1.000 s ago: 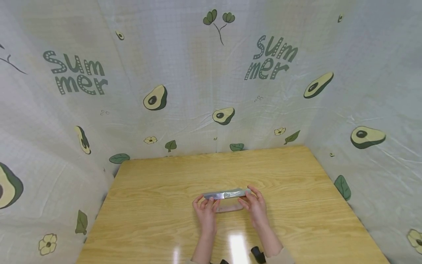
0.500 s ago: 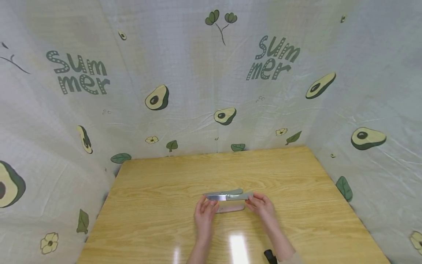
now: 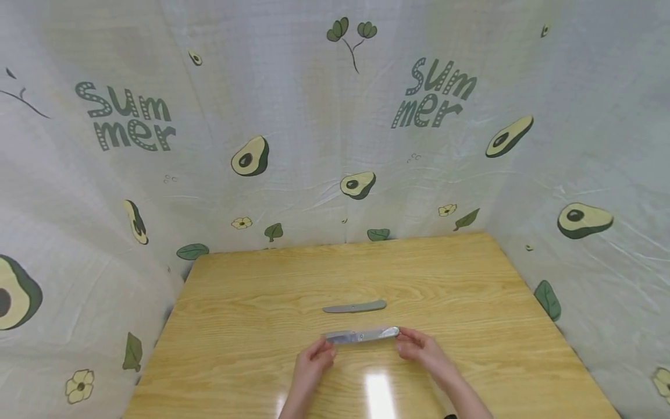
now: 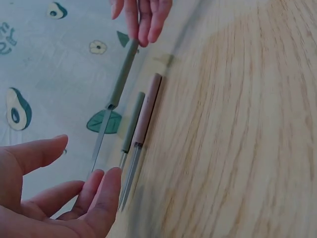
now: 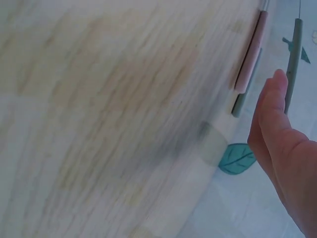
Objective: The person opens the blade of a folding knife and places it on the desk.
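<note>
A knife with a grey-green handle point(image 3: 379, 333) is held up over the table, its blade pointing left. My right hand point(image 3: 425, 352) pinches the handle's end between thumb and fingers. At the blade tip is my left hand point(image 3: 314, 362); in the left wrist view its fingertips point(image 4: 101, 186) meet the tip while the thumb stands apart. A second green-handled knife point(image 3: 354, 306) lies farther back on the table. Beside it in the left wrist view lies a pink-handled knife point(image 4: 148, 109), which the raised knife hides in the head view.
The light wooden table point(image 3: 251, 291) spreads out on all sides of the hands. A white curtain point(image 3: 298, 116) printed with avocados and leaves hangs behind it and along both sides. A bright reflection lies on the table's near part.
Both hands have brought the raised knife toward me, from near the second green knife to over the pink one. The left hand has drawn back to the blade's tip, the right to the handle's end.
</note>
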Tool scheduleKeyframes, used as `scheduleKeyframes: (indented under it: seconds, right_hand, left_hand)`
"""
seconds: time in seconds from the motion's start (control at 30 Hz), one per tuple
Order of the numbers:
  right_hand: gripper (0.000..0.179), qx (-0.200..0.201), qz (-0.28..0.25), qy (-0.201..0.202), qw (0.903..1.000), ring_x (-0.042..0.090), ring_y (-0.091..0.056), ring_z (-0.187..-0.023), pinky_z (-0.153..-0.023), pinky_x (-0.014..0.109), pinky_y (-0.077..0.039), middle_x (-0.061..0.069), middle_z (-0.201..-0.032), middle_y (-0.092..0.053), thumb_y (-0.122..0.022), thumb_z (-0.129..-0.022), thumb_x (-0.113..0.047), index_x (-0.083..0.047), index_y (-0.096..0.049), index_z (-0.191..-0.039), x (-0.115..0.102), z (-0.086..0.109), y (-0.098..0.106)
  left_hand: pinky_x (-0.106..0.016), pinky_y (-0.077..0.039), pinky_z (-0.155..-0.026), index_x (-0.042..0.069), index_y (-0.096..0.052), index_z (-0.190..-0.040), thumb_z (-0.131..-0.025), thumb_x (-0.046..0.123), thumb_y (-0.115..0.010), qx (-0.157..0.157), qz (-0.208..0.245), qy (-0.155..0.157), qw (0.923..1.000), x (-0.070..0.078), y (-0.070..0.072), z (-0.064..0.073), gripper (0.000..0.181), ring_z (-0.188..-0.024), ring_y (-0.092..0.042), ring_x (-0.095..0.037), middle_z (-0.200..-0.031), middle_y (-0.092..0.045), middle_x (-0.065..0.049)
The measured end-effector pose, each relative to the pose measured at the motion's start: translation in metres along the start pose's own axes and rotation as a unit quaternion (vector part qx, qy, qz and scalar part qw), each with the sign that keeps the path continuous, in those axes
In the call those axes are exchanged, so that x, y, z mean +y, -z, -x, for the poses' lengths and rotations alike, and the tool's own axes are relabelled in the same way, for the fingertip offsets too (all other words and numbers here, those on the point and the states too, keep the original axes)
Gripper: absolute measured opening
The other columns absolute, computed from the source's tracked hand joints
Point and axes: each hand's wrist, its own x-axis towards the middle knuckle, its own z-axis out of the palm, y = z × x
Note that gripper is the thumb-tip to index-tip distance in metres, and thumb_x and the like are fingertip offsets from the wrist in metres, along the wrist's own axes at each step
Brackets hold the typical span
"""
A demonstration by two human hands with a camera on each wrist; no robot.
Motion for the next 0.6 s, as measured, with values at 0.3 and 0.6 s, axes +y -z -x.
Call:
scheduleKeyframes:
  seconds: [0.3,0.6]
  right_hand:
    - [0.069,-0.045,0.025,-0.014,0.9986,0.034,-0.063,-0.104,-0.086,0.035,-0.057,0.039,-0.126,-0.05,-0.064,-0.09,-0.011,0.026,-0.028,-0.135,0.011,0.006,-0.008]
    - [0.063,-0.029,0.065,-0.04,0.9967,0.02,-0.062,-0.091,-0.078,0.032,-0.058,0.018,-0.107,-0.063,-0.068,-0.089,-0.011,0.027,-0.038,-0.129,0.015,0.004,-0.014]
  left_hand:
    - [-0.036,-0.057,-0.087,-0.023,-0.036,-0.134,-0.09,0.007,-0.065,-0.017,-0.034,0.051,0.998,-0.013,0.012,0.004,0.06,-0.1,-0.064,-0.028,-0.117,-0.06,-0.027]
    - [-0.031,-0.058,-0.082,-0.028,-0.037,-0.129,-0.089,0.004,-0.064,-0.022,-0.046,0.044,0.9977,-0.017,0.014,0.007,0.059,-0.09,-0.064,-0.017,-0.102,-0.065,-0.014]
